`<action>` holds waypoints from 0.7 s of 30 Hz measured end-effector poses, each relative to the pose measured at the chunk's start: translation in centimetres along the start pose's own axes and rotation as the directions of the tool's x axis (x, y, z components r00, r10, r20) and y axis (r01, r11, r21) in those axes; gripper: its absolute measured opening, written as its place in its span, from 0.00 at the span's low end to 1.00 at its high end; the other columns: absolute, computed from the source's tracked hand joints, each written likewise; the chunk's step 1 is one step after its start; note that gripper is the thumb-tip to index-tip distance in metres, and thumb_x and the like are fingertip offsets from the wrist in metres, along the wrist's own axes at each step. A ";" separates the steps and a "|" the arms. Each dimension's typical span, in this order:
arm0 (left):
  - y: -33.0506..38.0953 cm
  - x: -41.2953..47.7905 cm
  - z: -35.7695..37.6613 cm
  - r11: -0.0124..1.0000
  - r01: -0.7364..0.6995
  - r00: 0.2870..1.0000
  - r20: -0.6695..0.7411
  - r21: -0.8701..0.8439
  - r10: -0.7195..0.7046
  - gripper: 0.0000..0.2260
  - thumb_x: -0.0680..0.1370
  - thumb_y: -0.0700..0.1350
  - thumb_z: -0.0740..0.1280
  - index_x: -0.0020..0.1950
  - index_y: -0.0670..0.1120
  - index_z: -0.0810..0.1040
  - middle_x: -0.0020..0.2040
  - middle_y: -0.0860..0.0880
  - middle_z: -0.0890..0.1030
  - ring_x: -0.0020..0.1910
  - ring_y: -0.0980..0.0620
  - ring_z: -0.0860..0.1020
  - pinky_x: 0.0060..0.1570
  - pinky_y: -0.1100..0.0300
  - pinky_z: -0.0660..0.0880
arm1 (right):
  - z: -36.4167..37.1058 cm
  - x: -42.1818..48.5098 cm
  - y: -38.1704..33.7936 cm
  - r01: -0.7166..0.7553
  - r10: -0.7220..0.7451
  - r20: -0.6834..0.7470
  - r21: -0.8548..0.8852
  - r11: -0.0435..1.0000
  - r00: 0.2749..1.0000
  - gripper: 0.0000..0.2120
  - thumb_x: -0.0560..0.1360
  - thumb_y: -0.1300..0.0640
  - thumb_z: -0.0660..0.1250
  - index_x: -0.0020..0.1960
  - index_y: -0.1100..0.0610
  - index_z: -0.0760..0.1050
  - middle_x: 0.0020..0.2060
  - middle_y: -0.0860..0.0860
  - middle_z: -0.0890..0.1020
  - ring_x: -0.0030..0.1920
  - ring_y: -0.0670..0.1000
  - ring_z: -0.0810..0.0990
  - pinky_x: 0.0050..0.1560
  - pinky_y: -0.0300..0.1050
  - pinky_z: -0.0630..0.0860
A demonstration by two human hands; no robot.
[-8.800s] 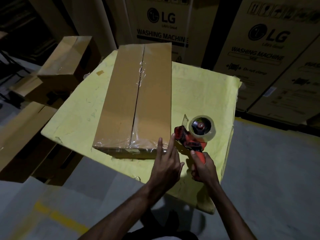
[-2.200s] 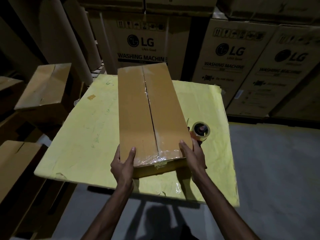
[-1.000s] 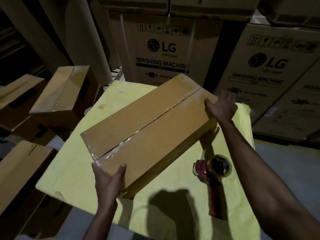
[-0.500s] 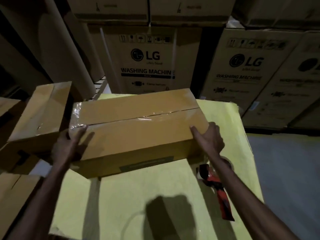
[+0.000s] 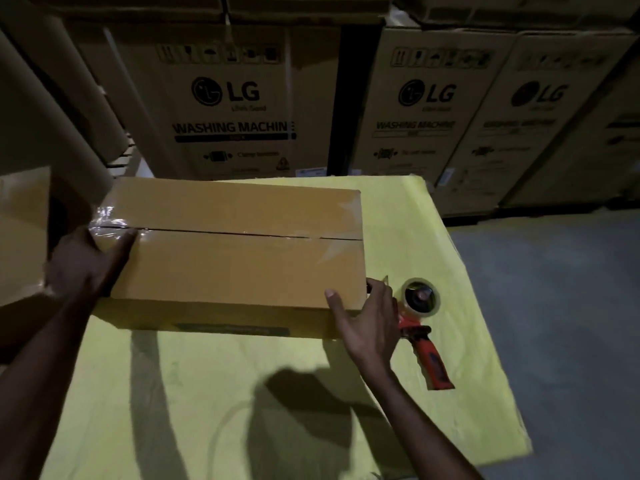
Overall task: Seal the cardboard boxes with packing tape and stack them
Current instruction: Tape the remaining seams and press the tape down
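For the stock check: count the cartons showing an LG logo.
3. Centre carton behind the yellow table; a second carton right of it; a third carton farther right. Others may be hidden.

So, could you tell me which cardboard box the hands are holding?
The plain box over the yellow table: the left hand grips its left end, the right hand its near right corner. The printed washing-machine boxes behind are untouched.
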State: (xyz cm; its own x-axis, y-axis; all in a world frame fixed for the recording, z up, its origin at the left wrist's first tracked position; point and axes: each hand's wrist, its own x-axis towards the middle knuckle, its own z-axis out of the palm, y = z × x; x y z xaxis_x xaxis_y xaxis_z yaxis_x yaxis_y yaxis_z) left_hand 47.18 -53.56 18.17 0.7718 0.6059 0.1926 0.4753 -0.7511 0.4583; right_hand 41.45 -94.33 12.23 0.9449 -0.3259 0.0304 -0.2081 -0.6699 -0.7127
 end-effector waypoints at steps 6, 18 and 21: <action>-13.9 9.6 10.3 0.939 -0.265 0.957 -0.176 -0.218 0.229 0.32 0.71 0.74 0.68 0.70 0.61 0.77 0.72 0.57 0.76 0.66 0.51 0.78 0.65 0.46 0.75 | -1.7 2.1 6.2 -0.174 0.349 -0.343 0.449 0.876 0.872 0.17 0.81 0.46 0.68 0.63 0.56 0.75 0.56 0.52 0.81 0.53 0.53 0.80 0.46 0.45 0.75; 9.4 -19.4 4.9 0.613 -0.658 0.722 -0.134 -0.438 0.679 0.09 0.79 0.46 0.71 0.51 0.41 0.86 0.54 0.46 0.85 0.53 0.45 0.82 0.53 0.42 0.78 | -2.7 2.8 19.5 -0.378 0.420 0.083 -0.306 0.874 0.904 0.16 0.72 0.48 0.75 0.53 0.55 0.76 0.49 0.55 0.80 0.51 0.62 0.81 0.46 0.51 0.75; 10.5 -22.1 6.2 0.564 -0.647 0.714 -0.147 -0.514 0.685 0.08 0.79 0.45 0.71 0.48 0.42 0.86 0.51 0.47 0.85 0.49 0.48 0.83 0.47 0.46 0.80 | -2.9 3.1 19.1 -0.395 0.420 0.104 -0.203 0.896 0.901 0.08 0.76 0.54 0.72 0.48 0.52 0.73 0.40 0.51 0.79 0.48 0.62 0.81 0.41 0.48 0.69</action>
State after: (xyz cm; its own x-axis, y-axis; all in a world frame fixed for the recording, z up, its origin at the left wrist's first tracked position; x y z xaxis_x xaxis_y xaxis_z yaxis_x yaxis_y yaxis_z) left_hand 37.77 -76.42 13.29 0.8144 -0.0436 0.5787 -0.4483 -0.6806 0.5796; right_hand 39.65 -110.09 0.72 0.7905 -0.5058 -0.3454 -0.6106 -0.6071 -0.5085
